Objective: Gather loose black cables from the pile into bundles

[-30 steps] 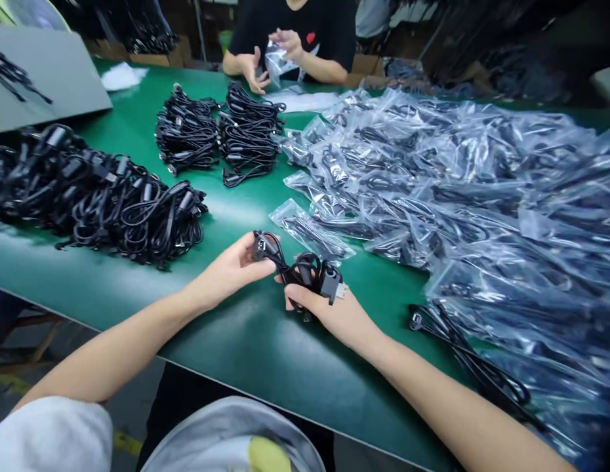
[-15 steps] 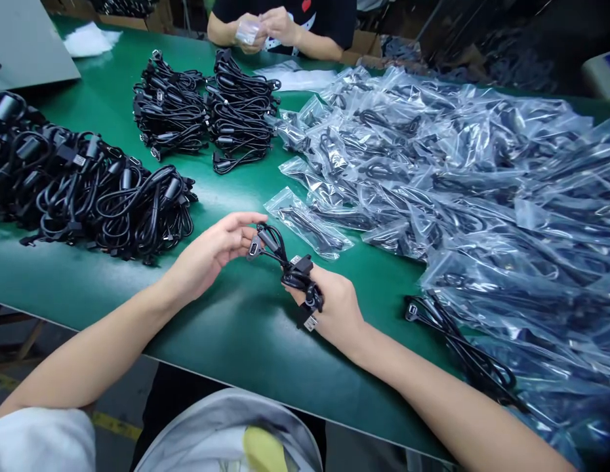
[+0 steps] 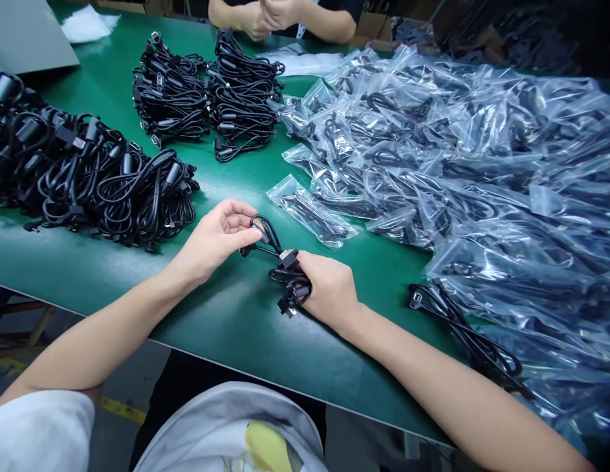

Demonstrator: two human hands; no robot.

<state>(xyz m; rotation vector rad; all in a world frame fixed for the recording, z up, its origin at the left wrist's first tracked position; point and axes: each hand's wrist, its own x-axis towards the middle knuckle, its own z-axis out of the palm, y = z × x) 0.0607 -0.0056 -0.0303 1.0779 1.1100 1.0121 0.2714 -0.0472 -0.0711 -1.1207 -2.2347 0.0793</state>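
Both hands hold one coiled black cable [image 3: 280, 262] just above the green table [image 3: 246, 328]. My left hand [image 3: 217, 235] pinches the cable's looped end between thumb and fingers. My right hand [image 3: 329, 288] is closed around the bundled part, with a plug sticking out below its fingers. A single clear bag with a cable inside [image 3: 309, 213] lies just beyond my hands.
A big heap of bagged cables [image 3: 472, 164] covers the right half of the table. Loose black cable bundles lie at the left [image 3: 88, 177] and far middle [image 3: 211, 98]. One unbagged cable [image 3: 462, 334] lies at my right forearm. Another person's hands [image 3: 265, 13] work at the far edge.
My right hand has turned palm-down and closed over the bundle. My left hand went from touching the cable's end to pinching its loop. The view has shifted slightly down the table.
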